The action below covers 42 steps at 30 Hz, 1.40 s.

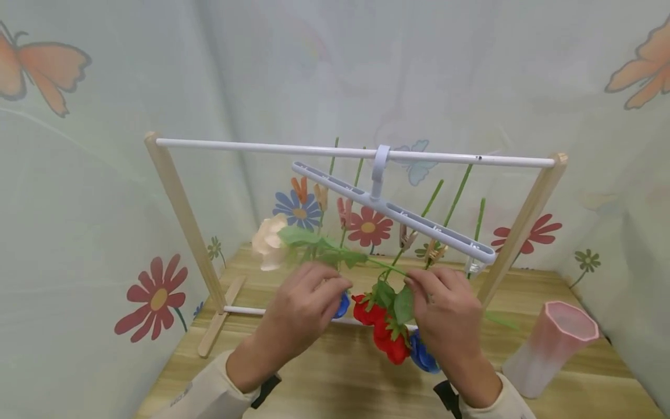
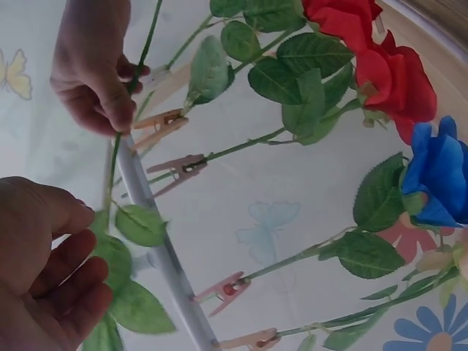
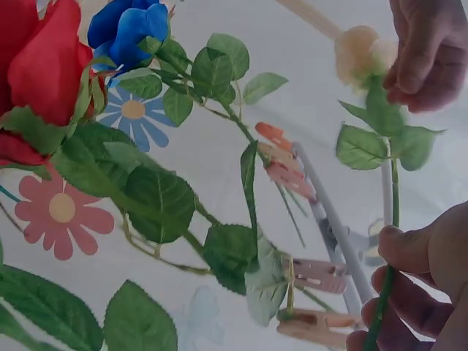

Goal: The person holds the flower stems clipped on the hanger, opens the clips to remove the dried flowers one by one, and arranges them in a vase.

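Note:
My right hand (image 1: 450, 308) pinches the green stem of a cream artificial flower (image 1: 269, 241) between thumb and fingers. The stem lies sideways, its bloom at the left and its leaves (image 2: 139, 307) along the middle. My left hand (image 1: 303, 308) is beside these leaves, fingers loosely bent; in the left wrist view a gap shows between thumb and fingers. Behind both hands, a pale hanger (image 1: 445, 231) hangs tilted from the rack's bar. Clothespins (image 2: 223, 289) on it grip several stems, so red roses (image 1: 389, 337) and blue roses (image 2: 439, 175) hang upside down.
The rack has a white top bar (image 1: 251, 146) and wooden posts (image 1: 185, 215). A pink-and-white vase (image 1: 544, 349) stands on the wooden table (image 1: 335, 384) at the right. Curtains printed with flowers and butterflies (image 1: 52, 70) surround the table.

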{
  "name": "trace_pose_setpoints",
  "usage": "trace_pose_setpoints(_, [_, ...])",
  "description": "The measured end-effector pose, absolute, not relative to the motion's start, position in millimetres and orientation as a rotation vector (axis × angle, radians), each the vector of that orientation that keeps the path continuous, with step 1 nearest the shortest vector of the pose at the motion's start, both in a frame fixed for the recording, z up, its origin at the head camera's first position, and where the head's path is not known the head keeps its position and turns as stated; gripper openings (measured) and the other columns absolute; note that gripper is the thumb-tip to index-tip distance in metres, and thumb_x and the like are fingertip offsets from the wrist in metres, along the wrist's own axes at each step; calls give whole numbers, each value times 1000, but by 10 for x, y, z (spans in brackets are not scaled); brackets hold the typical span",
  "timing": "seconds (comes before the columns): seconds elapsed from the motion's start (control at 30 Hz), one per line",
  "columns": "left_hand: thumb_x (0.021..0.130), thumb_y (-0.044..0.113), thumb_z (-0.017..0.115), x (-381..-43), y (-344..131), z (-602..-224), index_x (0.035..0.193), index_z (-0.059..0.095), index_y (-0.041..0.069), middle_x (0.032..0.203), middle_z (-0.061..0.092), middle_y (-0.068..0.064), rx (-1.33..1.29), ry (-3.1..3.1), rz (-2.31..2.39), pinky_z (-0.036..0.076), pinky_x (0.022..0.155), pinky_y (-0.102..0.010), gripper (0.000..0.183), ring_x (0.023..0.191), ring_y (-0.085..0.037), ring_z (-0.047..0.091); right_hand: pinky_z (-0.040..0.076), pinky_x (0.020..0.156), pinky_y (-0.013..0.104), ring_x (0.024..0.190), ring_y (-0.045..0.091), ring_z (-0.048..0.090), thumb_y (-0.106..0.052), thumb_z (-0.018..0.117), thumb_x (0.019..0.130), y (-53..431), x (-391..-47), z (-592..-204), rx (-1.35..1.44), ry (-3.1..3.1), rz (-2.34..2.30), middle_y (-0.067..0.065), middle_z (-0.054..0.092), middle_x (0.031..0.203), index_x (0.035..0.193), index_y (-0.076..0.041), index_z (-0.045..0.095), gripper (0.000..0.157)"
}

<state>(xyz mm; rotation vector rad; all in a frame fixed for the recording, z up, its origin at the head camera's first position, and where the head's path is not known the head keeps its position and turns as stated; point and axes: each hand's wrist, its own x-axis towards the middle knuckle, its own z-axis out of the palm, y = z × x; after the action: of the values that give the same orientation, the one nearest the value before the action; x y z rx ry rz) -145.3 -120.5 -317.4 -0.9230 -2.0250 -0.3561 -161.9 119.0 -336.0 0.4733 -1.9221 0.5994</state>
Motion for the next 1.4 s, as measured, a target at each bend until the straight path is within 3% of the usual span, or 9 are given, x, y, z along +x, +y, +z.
trace_pose_setpoints(0.13, [86,7,77,-1560,-1249,-3243,99,74,7,95,71,-5,-853,-2059,-374,60,80,-29,14,87,-19,67,51,63,44,76,31,64,-7,86,76,1317,-1583,-3408,417,-1914,647,10,72,80,92,-9,81,17])
trace_pose_setpoints(0.27, [88,8,77,-1737,-1332,-3308,103,73,9,100,73,-6,-678,-2151,-464,61,80,-35,16,92,-22,70,46,62,32,73,26,62,-18,79,88,1450,-1546,-3407,373,-1913,697,12,71,79,93,-7,80,13])
trace_pose_setpoints(0.37, [89,7,76,-1897,-1400,-3346,107,73,7,104,73,-8,-555,-2224,-587,61,83,-38,18,97,-23,69,42,63,15,73,11,57,-20,77,91,1556,-1527,-3385,321,-1919,771,13,70,80,94,-4,79,16])
trace_pose_setpoints(0.5, [91,9,73,-2098,-1475,-3369,114,71,1,111,72,-14,-450,-2318,-710,59,89,-41,24,103,-28,68,39,69,1,75,-13,49,-5,81,85,1703,-1513,-3319,231,-1924,893,14,69,81,97,-1,79,13])
trace_pose_setpoints(0.57, [94,14,71,-2188,-1504,-3357,120,68,-1,118,70,-17,-391,-2386,-774,57,95,-45,30,110,-32,67,39,67,0,74,-20,47,0,82,83,1781,-1523,-3286,178,-1912,938,11,69,82,98,-1,79,16])
trace_pose_setpoints(0.7, [97,24,66,-2346,-1544,-3306,131,62,-2,130,65,-20,-245,-2518,-880,51,104,-51,43,122,-37,61,38,67,0,71,-19,48,-5,81,86,1960,-1535,-3226,54,-1911,957,-17,62,83,101,-1,79,16])
trace_pose_setpoints(0.83, [97,26,64,-2488,-1571,-3257,131,60,-3,125,65,-23,-175,-2542,-943,51,102,-53,46,117,-38,61,38,67,2,71,-14,48,-17,79,89,2156,-1536,-3155,-112,-1912,972,-38,52,86,106,-4,79,21])
trace_pose_setpoints(1.17, [100,35,59,-2690,-1662,-3199,140,56,4,138,62,-20,-95,-2599,-1176,50,105,-53,51,127,-36,61,40,62,6,63,-10,50,-25,74,94,2602,-1763,-2993,-360,-1778,1116,-38,56,74,110,-5,79,26])
trace_pose_setpoints(1.4, [100,41,59,-2760,-1662,-3180,145,53,8,141,62,-14,-64,-2629,-1248,49,108,-48,56,130,-31,58,42,72,8,77,-11,55,-29,67,98,2679,-1727,-2820,-469,-1723,1232,-32,59,82,118,-13,76,27])
